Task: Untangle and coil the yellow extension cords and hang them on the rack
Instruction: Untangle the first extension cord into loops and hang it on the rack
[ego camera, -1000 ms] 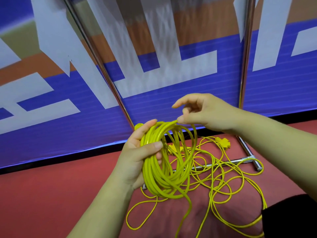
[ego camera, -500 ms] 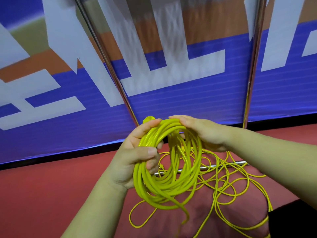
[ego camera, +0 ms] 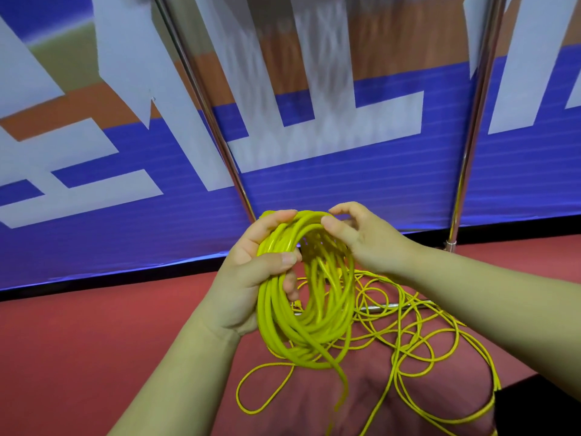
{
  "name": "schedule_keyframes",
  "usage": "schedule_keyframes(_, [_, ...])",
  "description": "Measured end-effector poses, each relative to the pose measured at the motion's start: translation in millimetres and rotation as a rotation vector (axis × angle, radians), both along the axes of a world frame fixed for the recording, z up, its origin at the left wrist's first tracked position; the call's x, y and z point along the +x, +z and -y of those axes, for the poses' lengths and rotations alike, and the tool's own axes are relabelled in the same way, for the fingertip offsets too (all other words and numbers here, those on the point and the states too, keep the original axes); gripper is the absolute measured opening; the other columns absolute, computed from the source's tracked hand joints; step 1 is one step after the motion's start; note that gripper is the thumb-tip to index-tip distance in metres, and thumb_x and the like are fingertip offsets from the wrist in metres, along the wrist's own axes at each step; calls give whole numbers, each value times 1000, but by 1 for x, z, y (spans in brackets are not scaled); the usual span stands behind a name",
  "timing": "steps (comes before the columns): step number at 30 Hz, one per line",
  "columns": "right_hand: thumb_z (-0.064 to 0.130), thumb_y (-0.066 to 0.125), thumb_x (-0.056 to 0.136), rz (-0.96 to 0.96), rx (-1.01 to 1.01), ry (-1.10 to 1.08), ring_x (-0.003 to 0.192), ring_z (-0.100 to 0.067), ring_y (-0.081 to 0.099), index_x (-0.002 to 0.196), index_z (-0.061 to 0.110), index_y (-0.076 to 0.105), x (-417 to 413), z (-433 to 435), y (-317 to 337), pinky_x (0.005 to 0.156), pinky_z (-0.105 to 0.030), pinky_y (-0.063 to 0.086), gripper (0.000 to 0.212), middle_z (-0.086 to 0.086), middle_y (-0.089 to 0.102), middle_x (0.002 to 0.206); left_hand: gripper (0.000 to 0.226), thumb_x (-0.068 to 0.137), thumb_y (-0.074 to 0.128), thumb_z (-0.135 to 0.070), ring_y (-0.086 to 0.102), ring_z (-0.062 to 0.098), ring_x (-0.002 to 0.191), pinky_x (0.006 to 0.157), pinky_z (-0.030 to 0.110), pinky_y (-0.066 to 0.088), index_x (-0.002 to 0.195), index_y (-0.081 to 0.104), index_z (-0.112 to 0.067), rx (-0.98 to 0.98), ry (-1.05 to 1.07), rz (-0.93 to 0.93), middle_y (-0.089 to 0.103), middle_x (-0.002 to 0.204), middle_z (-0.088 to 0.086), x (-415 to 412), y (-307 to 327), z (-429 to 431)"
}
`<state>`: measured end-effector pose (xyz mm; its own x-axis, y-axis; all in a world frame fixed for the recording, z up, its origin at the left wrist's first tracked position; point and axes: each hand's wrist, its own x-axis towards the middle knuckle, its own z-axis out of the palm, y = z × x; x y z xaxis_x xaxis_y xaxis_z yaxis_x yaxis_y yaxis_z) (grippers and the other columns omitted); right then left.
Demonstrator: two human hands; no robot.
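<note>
A thick coil of yellow extension cord [ego camera: 314, 338] hangs in front of me. My left hand [ego camera: 251, 278] grips its left side, thumb across the strands. My right hand [ego camera: 361, 240] pinches the top of the coil with thumb and fingers. A loose tail drops from the coil's bottom toward the floor. More yellow cord [ego camera: 418, 335] lies tangled in loops on the red floor below and to the right. The chrome rack shows as a slanted pole [ego camera: 204, 99], an upright pole [ego camera: 471, 127] and a base bar [ego camera: 380, 307] lying under the tangle.
A blue, white and orange banner wall [ego camera: 94, 171] stands close behind the rack. Red floor [ego camera: 78, 341] spreads to the left. A black object [ego camera: 540, 407] sits at the lower right corner, beside the loose loops.
My right hand has come down from above the coil and now pinches its top. The coil has grown by a loop. The view has shifted slightly, the hands sitting higher.
</note>
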<state>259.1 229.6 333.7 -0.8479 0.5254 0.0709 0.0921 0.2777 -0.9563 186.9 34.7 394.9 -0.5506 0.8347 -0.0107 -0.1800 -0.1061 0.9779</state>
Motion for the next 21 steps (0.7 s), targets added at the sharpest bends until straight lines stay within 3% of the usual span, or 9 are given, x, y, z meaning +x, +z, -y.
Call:
schedule_keyframes(2, [78, 58, 63, 72, 43, -29, 97, -10, 63, 127, 27, 45, 4, -1, -6, 86, -31, 51, 83, 2, 59, 112, 43, 72, 64, 2, 50, 15, 41, 43, 25, 46, 107, 73, -20, 92, 28, 82, 57, 72, 14, -8, -3, -3])
schedule_keyframes(5, [63, 73, 73, 193, 44, 20, 73, -11, 60, 118, 23, 41, 10, 7, -13, 67, -26, 47, 69, 2, 63, 98, 52, 72, 64, 10, 47, 14, 39, 41, 24, 45, 115, 65, -20, 152, 184, 121, 57, 69, 12, -19, -6, -4])
schedule_keyframes(8, [49, 78, 78, 282, -28, 248, 59, -10, 51, 114, 19, 39, 13, 23, -24, 56, -26, 43, 61, 1, 69, 91, 54, 78, 58, 6, 49, 12, 42, 42, 23, 46, 127, 57, -17, 189, 302, 142, 62, 75, 10, -27, -6, -5])
schedule_keyframes(12, [40, 81, 72, 313, -81, 465, 79, -17, 57, 109, 18, 38, 13, 45, -45, 73, -49, 50, 61, 3, 70, 98, 49, 90, 49, 10, 49, 13, 47, 44, 24, 46, 131, 56, -17, 227, 384, 197, 62, 78, 9, -35, -7, -2])
schedule_keyframes(14, [20, 80, 79, 282, -105, 483, 80, -14, 59, 104, 17, 39, 9, 51, -57, 78, -46, 52, 48, 0, 65, 98, 47, 92, 48, 8, 50, 12, 46, 43, 23, 46, 130, 56, -19, 245, 411, 245, 62, 75, 7, -37, -7, 1])
schedule_keyframes(16, [8, 74, 84, 277, -106, 506, 74, -14, 56, 99, 19, 37, 6, 56, -67, 70, -36, 47, 42, -4, 64, 95, 44, 93, 48, 7, 51, 10, 46, 44, 21, 47, 128, 57, -19, 267, 444, 279, 61, 72, 6, -41, -8, 4])
schedule_keyframes(19, [10, 69, 87, 280, -91, 528, 69, -20, 47, 94, 20, 38, 2, 57, -74, 61, -35, 36, 33, -8, 64, 84, 40, 93, 48, 5, 52, 9, 47, 45, 21, 47, 123, 58, -21, 297, 500, 318, 58, 70, 5, -51, -8, 11])
schedule_keyframes(21, [21, 73, 84, 304, -118, 527, 66, -20, 40, 87, 21, 42, 2, 45, -78, 60, -38, 30, 31, 1, 55, 69, 39, 95, 48, 4, 52, 8, 48, 46, 21, 47, 123, 57, -21, 322, 533, 373, 57, 71, 6, -61, -8, 18])
